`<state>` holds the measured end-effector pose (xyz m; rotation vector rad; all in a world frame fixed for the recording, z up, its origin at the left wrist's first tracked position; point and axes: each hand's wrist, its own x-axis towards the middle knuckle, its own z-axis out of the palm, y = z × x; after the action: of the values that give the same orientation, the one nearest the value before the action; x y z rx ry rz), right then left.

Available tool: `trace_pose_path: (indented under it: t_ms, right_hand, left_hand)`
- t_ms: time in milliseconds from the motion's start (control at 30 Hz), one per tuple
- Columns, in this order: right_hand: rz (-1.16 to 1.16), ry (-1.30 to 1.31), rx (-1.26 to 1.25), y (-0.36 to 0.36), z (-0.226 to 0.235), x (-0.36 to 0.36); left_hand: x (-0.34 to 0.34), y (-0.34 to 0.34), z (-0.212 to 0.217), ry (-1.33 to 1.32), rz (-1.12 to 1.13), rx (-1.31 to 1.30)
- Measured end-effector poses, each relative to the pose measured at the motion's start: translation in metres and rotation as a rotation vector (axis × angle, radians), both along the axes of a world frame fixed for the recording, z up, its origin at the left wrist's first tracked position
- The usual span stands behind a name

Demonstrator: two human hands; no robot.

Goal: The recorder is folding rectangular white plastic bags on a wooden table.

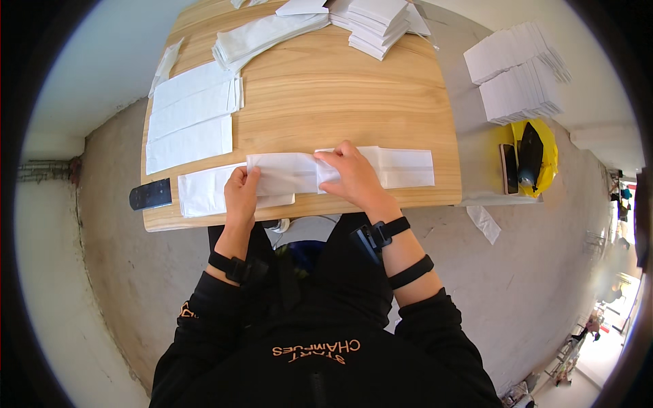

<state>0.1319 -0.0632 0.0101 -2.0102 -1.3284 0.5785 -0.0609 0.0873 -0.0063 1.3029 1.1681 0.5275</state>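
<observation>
Wooden tabletop [340,95] spreads beneath 2 hands. White paper strip [286,174] spans between them: left hand [240,197] pinches its left end; right hand [355,178] arches at its right, thumb and forefinger apart, grip unclear. Beyond the left lie overlapping sheets [190,119]; farther, beyond the right, a paper stack [377,27].

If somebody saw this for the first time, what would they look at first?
Probably the left hand and right hand, both on white paper near the wooden table's close edge. Next, maybe the bright yellow bag, right of the table, with white stacks just beyond it.
</observation>
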Motion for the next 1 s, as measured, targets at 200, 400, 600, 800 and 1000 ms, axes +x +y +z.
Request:
trace_pose_path:
  t_ms: [200, 400, 600, 800, 1000]
  right_hand:
    - [-0.012, -0.046, 0.008, -0.001, -0.002, -0.001]
    - [-0.083, -0.092, 0.058, -0.001, -0.005, -0.002]
    - [-0.093, -0.092, 0.031, 0.0, -0.007, -0.003]
    - [-0.071, -0.105, 0.016, 0.0, -0.002, -0.002]
    - [-0.267, 0.195, 0.08, -0.014, 0.01, -0.002]
  left_hand:
    - [0.002, -0.003, 0.015, 0.034, -0.026, -0.063]
    - [-0.004, 0.0, 0.009, 0.007, -0.031, -0.044]
    - [-0.004, 0.001, 0.019, 0.058, -0.051, -0.079]
    - [0.022, -0.023, 0.047, -0.152, -0.172, 0.02]
    - [0.067, -0.056, 0.06, -0.049, -0.395, 0.139]
